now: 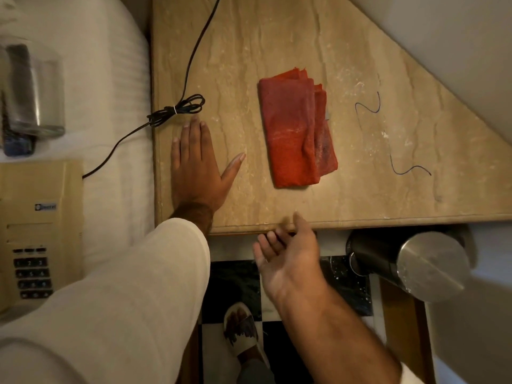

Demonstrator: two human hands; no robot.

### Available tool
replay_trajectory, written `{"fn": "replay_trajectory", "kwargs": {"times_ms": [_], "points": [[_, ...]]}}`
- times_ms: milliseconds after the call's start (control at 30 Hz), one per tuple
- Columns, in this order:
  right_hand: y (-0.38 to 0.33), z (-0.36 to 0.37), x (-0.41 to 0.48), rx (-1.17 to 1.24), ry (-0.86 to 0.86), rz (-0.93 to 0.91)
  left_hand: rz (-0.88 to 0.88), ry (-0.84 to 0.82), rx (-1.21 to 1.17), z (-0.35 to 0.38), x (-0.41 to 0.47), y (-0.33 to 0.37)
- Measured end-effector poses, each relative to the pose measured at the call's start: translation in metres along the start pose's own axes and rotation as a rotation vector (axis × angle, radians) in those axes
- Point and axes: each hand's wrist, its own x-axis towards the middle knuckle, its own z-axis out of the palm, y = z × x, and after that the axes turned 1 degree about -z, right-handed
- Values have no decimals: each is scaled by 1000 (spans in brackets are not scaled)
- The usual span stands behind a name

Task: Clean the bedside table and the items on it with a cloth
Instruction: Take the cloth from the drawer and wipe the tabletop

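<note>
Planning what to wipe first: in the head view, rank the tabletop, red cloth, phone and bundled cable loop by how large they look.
1. Tabletop, by far the largest.
2. Phone, though cut off by the frame edge and possibly nearer the camera.
3. Red cloth, folded.
4. Bundled cable loop, smallest.

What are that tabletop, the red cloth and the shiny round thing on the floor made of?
The tabletop looks like beige stone, perhaps marble or travertine: wavy veins, matte, dusty. The red cloth seems a soft woven or terry fabric, folded, with fraying edges. The round bin looks like brushed steel: a dull grey sheen on its lid, though it is blurred.
</note>
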Motion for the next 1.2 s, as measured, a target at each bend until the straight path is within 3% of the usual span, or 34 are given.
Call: {"fn": "replay_trajectory", "kwargs": {"times_ms": [67,100,167,200,267,367,567,667,800,933,1033,1200], "points": [[-5,9,-13,-306,-51,-251,10,31,20,1,0,1],[-14,17,-17,-439,-75,-469,6,29,33,0,1,3],[-41,35,-5,-784,-127,-1059,10,16,-4,1,2,1],[-57,45,10,-1089,-94,-1322,17,19,-4,1,0,1],[-86,67,45,-1623,36,-1520,10,17,-4,2,1,0],[-106,83,88,-1999,139,-1480,10,39,24,4,1,-1],[-153,115,114,-2000,20,-1623,10,35,13,7,2,-3],[-206,123,123,-1957,122,-1590,16,28,15,7,2,-3],[-233,58,125,-1827,272,-1499,15,19,11,6,2,-2],[-186,-58,106,-1762,367,-1399,15,17,18,2,2,-1],[-157,-95,99,-1768,451,-1349,14,12,20,3,2,-1],[-199,4,119,-1822,379,-1454,24,33,27,7,3,-4]]}}
